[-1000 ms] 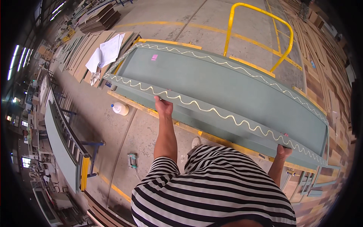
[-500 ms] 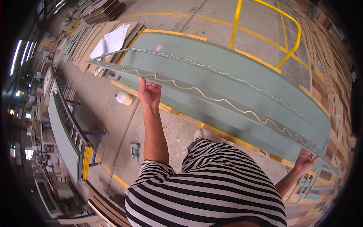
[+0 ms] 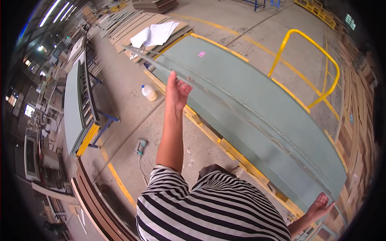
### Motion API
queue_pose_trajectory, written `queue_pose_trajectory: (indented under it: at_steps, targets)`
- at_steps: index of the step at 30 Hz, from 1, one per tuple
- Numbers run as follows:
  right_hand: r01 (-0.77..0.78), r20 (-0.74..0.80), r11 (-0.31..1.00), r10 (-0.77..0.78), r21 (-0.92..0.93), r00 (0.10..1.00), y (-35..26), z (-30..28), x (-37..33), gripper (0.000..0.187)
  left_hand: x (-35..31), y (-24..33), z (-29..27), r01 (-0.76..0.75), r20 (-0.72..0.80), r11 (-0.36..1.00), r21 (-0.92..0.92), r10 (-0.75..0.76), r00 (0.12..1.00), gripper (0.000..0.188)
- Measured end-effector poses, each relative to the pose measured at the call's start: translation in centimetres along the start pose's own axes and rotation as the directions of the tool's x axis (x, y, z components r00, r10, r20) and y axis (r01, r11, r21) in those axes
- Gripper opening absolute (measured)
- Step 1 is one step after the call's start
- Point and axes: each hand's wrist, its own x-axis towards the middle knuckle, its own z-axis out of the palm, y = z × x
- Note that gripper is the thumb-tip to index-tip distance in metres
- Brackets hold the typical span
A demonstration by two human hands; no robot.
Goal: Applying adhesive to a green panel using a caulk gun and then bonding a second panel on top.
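A long, thin grey-green strip-like piece [image 3: 254, 122] hangs slantwise over the large flat green panel [image 3: 245, 76]. Pale beads, apparently glue, run along its length, smeared by motion. Around its left part my left hand [image 3: 178, 92] is closed, thumb on the near side and fingers curled beneath. Near its far right end, my right hand [image 3: 319, 207] grips it, palm up, with the fingers against the edge. A small pink paper [image 3: 202, 54] lies on the panel, which rests on a yellow-edged support [image 3: 225, 147].
A yellow rail [image 3: 337, 68] rises beyond the panel. On the floor at left are a capped plastic bottle [image 3: 149, 92] and a teal power tool [image 3: 140, 147] with a hose. Further left stands a roller conveyor [image 3: 89, 92]. White papers [image 3: 161, 33] lie on boards at the back.
The view has swung, so the surroundings sit further right at the back and lower left. Both hands keep hold of the long strip, now more steeply slanted and blurred.
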Motion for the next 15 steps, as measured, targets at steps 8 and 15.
queue_pose_trajectory:
  at_steps: [8, 15]
  targets:
    - [0.180, -0.286, 0.983, -0.177, -0.014, 0.942, 2.4, 0.5, -10.5, 0.047, -5.1, 2.4, -7.3, -0.049, 0.038, 0.994, -0.099, 0.053, 0.998, 0.041]
    - [0.232, -0.395, 0.973, -0.220, -0.019, 0.892, 3.0, 2.6, -16.2, 0.047, -6.9, 4.9, -11.4, -0.038, 0.141, 0.992, -0.119, 0.055, 0.988, 0.043]
